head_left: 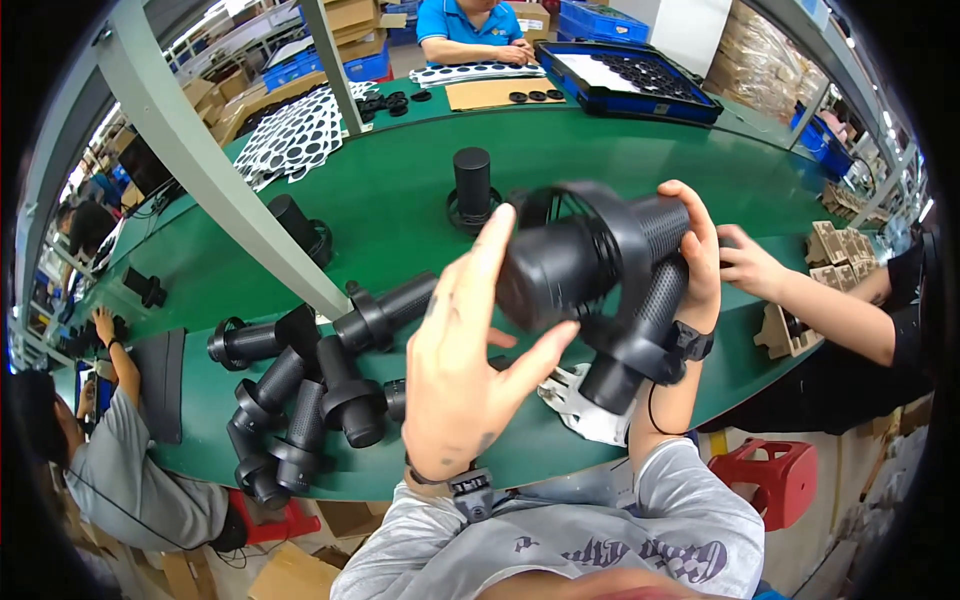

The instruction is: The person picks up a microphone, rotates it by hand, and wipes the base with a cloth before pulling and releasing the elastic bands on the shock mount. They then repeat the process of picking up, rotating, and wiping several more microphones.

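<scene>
A big green table (560, 160) fills the middle. A heap of black tubes (300, 390) lies near the left. The right hand (700, 250) grips two black tubes (620, 280) above the table's near edge. The left hand (465, 370) is open, fingers touching one tube's round end.

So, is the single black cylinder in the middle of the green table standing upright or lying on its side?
Upright. The black cylinder stands on end on a ring-shaped base on the green table, unlike the pile of black parts lying on their sides.
</scene>
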`<state>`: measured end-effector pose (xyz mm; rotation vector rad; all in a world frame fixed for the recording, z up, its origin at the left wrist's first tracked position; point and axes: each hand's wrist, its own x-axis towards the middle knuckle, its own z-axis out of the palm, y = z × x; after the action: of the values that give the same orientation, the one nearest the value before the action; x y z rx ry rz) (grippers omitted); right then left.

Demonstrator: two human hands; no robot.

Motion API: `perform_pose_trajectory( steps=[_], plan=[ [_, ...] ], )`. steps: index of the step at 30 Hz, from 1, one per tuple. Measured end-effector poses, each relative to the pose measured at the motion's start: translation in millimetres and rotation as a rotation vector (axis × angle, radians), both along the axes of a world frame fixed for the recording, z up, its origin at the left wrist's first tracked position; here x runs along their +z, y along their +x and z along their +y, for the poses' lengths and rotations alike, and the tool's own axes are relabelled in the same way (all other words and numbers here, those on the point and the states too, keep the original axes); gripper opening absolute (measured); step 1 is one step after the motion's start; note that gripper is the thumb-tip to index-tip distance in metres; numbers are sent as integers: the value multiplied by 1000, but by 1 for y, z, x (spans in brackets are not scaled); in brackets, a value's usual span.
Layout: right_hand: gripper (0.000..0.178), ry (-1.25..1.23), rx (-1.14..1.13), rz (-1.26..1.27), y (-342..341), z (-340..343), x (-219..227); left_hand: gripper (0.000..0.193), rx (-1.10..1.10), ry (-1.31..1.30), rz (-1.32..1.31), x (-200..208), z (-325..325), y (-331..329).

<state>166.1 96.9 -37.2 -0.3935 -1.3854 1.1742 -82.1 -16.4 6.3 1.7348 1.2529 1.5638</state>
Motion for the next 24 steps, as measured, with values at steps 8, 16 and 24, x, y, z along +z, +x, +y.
perform_pose_trajectory(
  steps=[8,16,24],
  plan=[
    [79,-143,36,-59,-7,2,5,78,121,94,-54,-5,2,18],
    [80,-187,81,33,-6,4,8,71,38,104,-289,-15,12,23],
    [81,-211,98,147,-9,1,1,84,17,160,42,-11,-2,26]
  ],
)
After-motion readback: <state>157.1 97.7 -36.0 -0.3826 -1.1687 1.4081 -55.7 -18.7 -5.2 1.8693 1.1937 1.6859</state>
